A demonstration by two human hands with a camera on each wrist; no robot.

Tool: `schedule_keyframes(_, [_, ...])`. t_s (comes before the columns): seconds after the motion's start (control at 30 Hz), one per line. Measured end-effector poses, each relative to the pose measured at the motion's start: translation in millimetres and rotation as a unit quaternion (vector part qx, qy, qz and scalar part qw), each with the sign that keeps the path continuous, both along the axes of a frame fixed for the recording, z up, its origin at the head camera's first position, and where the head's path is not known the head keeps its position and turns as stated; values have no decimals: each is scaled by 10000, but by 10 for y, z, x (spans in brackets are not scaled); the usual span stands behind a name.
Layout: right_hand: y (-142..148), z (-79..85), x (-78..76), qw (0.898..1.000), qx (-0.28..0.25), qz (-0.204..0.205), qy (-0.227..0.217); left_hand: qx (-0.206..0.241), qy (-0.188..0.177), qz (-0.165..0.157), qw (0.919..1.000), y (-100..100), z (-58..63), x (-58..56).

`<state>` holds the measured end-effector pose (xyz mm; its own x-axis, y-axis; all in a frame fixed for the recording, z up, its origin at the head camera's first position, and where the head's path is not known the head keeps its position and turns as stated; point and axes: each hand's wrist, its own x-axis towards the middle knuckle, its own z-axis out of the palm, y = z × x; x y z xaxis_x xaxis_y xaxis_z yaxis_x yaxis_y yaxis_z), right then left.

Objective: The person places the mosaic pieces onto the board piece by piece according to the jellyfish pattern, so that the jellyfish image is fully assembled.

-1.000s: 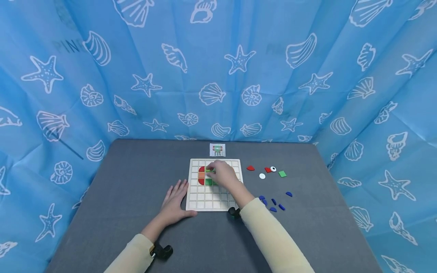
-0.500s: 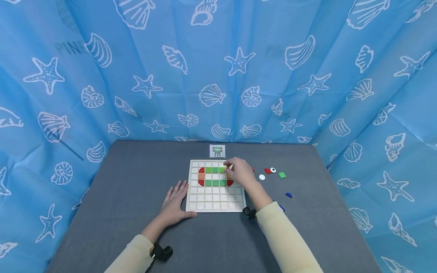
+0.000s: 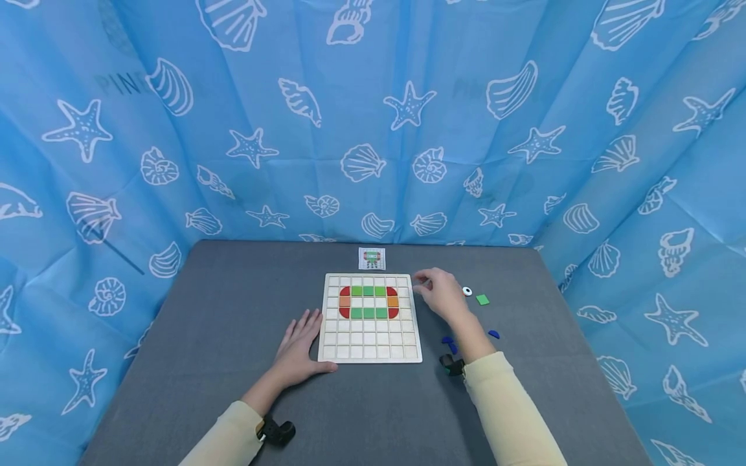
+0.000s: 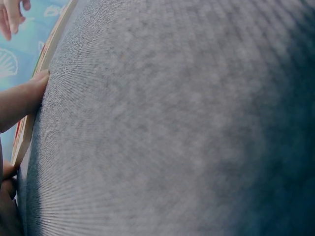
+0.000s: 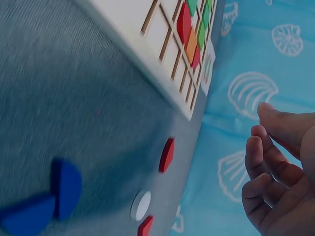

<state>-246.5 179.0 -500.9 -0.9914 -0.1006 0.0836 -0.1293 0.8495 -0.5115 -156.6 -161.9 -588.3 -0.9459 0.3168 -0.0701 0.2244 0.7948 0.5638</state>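
A white gridded board point(image 3: 370, 338) lies on the grey table with a ring of red, green and orange pieces set into its upper squares. Along the board's left edge rests my left hand point(image 3: 298, 346), fingers straight and spread, thumb near the lower left corner. Its thumb and fingertips touch the board's side in the left wrist view. My right hand point(image 3: 444, 298) hovers just right of the board's upper right corner. The right wrist view shows its fingers point(image 5: 254, 152) loosely bent, holding nothing. Below it lie a red piece point(image 5: 167, 155) and a white disc point(image 5: 141, 205).
A small pattern card point(image 3: 372, 259) lies behind the board. On the right are a green square point(image 3: 482, 299), a black-and-white eye disc point(image 3: 467, 291) and blue half-round pieces point(image 5: 66, 188), some hidden by the right arm. A blue shell-print curtain point(image 3: 361, 162) hangs behind the table.
My right hand has moved right, off the board to beside the loose pieces. The board's top row, partly covered before, now shows green and orange pieces. The left hand stays put.
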Motion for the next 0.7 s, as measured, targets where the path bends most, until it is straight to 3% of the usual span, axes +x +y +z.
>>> schedule_keyframes(0.4, [495, -100, -2, 9995, 50, -303, -45, -80, -109, 0, 9999, 22, 34, 24])
schedule_keyframes(0.7, [867, -167, -78, 9985, -284, -461, -130, -50, -76, 45, 9999, 13, 1, 5])
